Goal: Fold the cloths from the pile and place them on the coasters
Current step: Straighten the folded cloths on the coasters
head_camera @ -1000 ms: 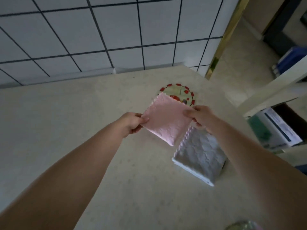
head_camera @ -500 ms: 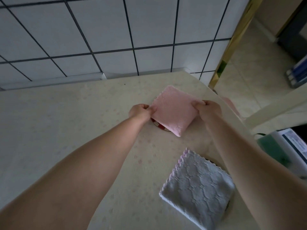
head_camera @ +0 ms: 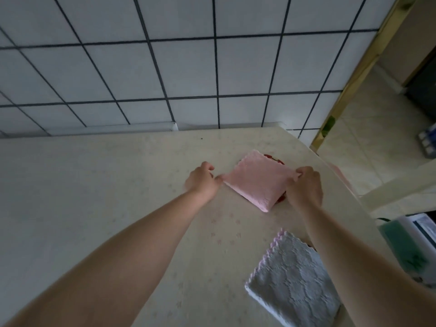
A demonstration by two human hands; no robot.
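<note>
- The folded pink terry cloth (head_camera: 257, 179), held in the air a second ago, now lies flat on the round red-rimmed coaster (head_camera: 281, 198), covering nearly all of it.
- The left hand (head_camera: 202, 181) and right hand (head_camera: 304, 185) have lowered to the pale countertop (head_camera: 94, 185), each pinching a corner.

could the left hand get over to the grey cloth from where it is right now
Probably yes. The left hand is at the pink cloth's left corner, and bare table lies between it and the grey cloth. Only the right forearm, lying along the grey cloth's right edge, crowds that side.
</note>
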